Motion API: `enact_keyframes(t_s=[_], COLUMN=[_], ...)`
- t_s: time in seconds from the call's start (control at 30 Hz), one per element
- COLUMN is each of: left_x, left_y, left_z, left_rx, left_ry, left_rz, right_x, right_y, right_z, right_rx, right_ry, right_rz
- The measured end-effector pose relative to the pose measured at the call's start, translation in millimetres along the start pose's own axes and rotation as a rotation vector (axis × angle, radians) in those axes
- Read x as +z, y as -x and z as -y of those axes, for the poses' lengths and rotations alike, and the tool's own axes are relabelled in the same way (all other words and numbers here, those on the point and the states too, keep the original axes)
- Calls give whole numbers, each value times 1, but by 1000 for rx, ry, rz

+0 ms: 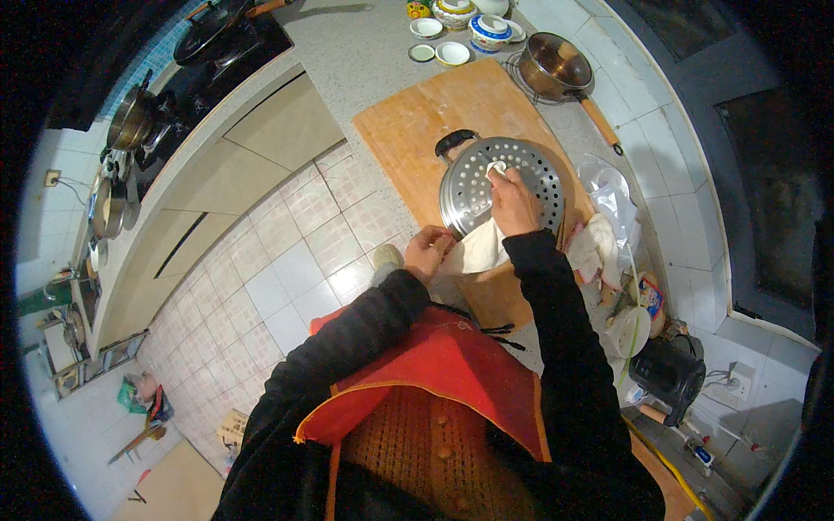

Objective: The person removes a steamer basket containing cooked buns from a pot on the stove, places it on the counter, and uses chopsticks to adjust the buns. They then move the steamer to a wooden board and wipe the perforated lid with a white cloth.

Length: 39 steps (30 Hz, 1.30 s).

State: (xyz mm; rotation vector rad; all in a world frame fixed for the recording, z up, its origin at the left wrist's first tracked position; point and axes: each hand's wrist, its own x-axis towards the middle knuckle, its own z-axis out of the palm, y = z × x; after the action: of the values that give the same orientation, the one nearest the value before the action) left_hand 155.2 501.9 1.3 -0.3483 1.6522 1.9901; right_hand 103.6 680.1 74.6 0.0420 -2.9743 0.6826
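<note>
A metal steamer pot with a perforated tray [469,195] and a black side handle stands on a wooden board [417,130]. My right hand [517,203] is over the perforated metal, gripping one end of a white cloth [481,251], whose bunched tip sticks out above my fingers. The rest of the cloth hangs down over the near rim of the steamer. At the near left rim is my left hand [429,251], its fingertips bent together at the cloth's left edge; whether they pinch it is unclear.
Right of the board lie a clear plastic bag [612,202] and a crumpled cloth [596,251]. A brown glass saucepan [554,71] stands on a wire rack at the back right. Small bowls [452,53] and lidded jars [490,32] stand behind the board. Across the floor is a gas stove.
</note>
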Motion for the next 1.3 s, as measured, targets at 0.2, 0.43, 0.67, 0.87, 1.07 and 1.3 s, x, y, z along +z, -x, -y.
enact_keyframes(t_s=[0.2, 0.43, 0.67, 0.87, 1.07, 1.3], left_x=[0, 2, 1, -2, -2, -4], left_y=[-18, -22, -22, -26, -24, -25], left_z=[-2, -4, -5, -1, -3, 4], left_rx=[-168, -166, -173, -153, -169, -131], left_ry=[38, 91, 86, 52, 41, 35], left_rz=[46, 45, 73, 80, 68, 29], right_x=[16, 18, 16, 13, 11, -20], right_y=[2, 6, 22, 34, 50, 34], right_z=[7, 7, 14, 15, 14, 3], right_rx=[-2, -11, -51, -111, -141, -69], right_ry=[146, 144, 262, 336, 355, 123], right_rz=[21, 20, 58, 85, 105, 159])
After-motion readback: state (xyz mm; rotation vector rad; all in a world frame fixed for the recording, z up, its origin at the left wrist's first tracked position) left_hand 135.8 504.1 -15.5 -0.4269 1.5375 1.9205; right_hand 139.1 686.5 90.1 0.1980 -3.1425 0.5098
